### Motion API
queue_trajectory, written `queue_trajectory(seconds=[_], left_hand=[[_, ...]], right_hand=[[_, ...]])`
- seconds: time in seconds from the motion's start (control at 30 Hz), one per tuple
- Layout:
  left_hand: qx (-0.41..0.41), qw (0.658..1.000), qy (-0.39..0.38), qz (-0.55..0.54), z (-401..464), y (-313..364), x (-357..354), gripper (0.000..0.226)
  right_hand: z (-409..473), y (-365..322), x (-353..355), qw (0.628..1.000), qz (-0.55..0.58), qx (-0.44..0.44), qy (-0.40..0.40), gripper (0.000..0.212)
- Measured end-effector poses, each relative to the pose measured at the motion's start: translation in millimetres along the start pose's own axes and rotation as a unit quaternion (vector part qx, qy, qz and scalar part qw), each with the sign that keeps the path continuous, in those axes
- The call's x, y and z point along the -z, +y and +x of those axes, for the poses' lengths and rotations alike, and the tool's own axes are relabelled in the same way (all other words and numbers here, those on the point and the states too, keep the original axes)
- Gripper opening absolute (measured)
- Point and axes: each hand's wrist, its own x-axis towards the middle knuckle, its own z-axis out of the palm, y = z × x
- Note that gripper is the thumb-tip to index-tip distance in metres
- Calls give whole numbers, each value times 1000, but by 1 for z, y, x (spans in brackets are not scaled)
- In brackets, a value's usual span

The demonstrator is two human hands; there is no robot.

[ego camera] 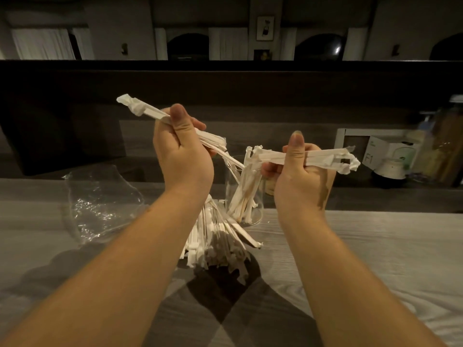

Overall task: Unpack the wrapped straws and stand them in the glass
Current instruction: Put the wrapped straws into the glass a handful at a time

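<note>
Plastic wrapping (100, 204), clear and crumpled, lies on the pale wood-grain surface (375, 246) well to the left of the glass (246, 196). Next, up and to the left of the glass, the left hand (180, 151) is raised off the surface with its fingers curled and its thumb pressed over a bundle of wrapped straws (155, 113), gripping it near the middle; the bundle slants, its crumpled paper end pointing up and away from the glass and its lower end (213, 144) reaching down toward the glass rim. Below that hand, just in front and to the left of the glass, a heap of wrapped straws (218, 241) rests on the surface, fanned out toward the person, its far end touching or nearly touching the glass base. The glass itself stands upright near the far edge of the surface and holds a cluster of white straws (244, 189) leaning to one side, their tops sticking out above the rim. Just above and to the right of the glass, the right hand (300, 169) pinches a second wrapped straw bundle (323, 159) between thumb and curled fingers, held roughly level, with one torn end over the glass and the other pointing away to the right. Farther right of the glass, on a lower dark shelf, sit a white box (383, 151) and a small white jar (390, 167).
</note>
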Motion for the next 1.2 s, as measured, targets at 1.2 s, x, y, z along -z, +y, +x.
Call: queue_trajectory(seconds=[1.2], left_hand=[[-32, 974, -217, 58, 3, -40, -4, 11]], right_hand=[[18, 20, -6, 982, -167, 60, -61, 15]])
